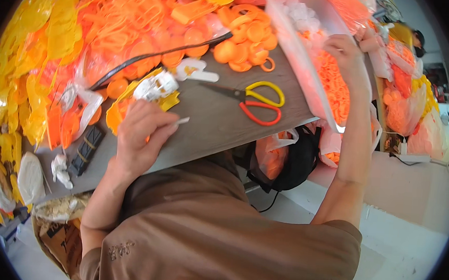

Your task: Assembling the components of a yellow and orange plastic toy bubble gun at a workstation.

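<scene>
Jutting from pinched left fingers, a white piece; right fingers, grip unclear

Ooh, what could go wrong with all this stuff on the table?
The scissors lie with their blades pointing toward the left hand's side, so a careless sweep of the left hand might get it poked. The small white piece in that hand could slip and get lost. And the white bin seems to stick out past the edge of the table, so a bump might spill its orange pieces.
</scene>
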Action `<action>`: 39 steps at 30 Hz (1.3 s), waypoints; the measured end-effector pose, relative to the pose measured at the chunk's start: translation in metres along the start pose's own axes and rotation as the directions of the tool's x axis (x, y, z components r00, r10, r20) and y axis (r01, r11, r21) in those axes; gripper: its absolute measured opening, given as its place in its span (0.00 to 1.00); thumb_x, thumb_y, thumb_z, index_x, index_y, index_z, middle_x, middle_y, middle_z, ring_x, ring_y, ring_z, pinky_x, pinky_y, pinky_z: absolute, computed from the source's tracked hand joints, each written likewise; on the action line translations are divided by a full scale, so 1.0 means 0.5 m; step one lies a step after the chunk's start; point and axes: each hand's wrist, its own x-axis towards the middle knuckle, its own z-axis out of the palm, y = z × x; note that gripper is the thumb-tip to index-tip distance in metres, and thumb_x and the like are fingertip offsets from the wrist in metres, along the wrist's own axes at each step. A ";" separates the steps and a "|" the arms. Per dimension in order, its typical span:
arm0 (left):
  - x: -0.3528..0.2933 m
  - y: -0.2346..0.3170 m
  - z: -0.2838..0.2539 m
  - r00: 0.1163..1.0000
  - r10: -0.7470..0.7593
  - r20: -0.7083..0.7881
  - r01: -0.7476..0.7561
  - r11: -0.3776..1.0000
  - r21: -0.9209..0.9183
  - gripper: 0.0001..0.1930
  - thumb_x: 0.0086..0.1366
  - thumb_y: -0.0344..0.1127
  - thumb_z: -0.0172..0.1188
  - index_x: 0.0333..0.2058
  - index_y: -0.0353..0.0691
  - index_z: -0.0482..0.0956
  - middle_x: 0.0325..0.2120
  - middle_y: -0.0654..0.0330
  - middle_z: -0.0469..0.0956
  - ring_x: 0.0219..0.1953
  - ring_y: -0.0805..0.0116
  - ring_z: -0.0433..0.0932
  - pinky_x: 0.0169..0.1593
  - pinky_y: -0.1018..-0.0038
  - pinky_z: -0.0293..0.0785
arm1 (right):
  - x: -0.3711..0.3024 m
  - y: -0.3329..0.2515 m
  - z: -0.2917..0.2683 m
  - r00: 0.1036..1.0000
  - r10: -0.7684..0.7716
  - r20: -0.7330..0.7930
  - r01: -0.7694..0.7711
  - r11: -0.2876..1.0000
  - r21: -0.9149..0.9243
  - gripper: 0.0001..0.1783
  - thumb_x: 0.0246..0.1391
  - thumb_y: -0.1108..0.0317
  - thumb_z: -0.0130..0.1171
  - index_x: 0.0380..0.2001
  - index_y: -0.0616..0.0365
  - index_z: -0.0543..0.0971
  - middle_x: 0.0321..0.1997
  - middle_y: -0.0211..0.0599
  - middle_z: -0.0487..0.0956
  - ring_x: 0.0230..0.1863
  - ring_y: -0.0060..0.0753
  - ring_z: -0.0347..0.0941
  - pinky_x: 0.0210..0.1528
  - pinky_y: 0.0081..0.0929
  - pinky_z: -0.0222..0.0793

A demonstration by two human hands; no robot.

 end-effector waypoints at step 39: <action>-0.023 0.003 -0.003 0.979 -0.142 -0.145 0.102 0.962 -0.254 0.02 0.60 0.23 0.54 0.32 0.33 0.70 0.29 0.55 0.74 0.31 0.59 0.74 0.34 0.70 0.70 | -0.112 -0.491 0.292 0.977 -0.057 0.203 -0.207 -0.072 0.976 0.24 0.52 0.69 0.61 0.50 0.69 0.69 0.44 0.42 0.75 0.37 0.28 0.75 0.34 0.24 0.77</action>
